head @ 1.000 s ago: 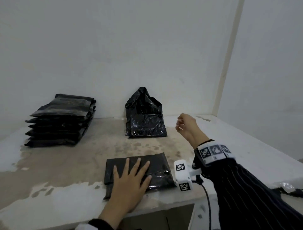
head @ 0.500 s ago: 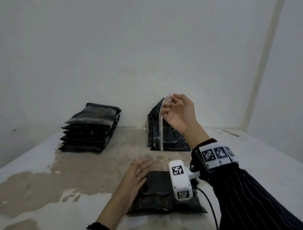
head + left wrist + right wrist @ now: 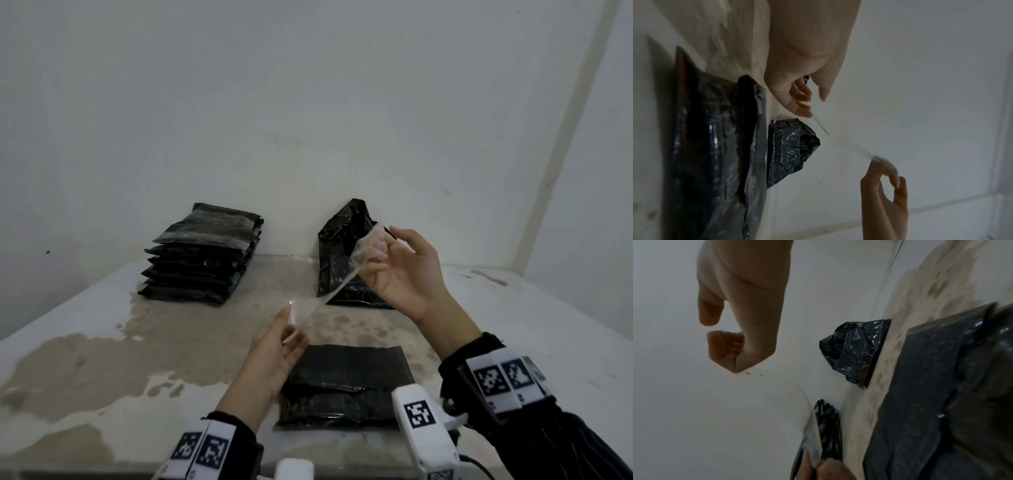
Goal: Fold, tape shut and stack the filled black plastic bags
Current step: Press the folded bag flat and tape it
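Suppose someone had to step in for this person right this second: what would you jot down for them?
Left hand: pinches the lower end of a clear tape strip.
Right hand: pinches the upper end; the strip hangs stretched in the air between both hands.
Folded bag: flat on the table near the front edge, below the hands, not yet taped.
Stack of finished bags: back left, by the wall.
Unfolded bag: standing at the back, centre.
Left to do: tape the folded bag shut, stack it, then do the standing bag.
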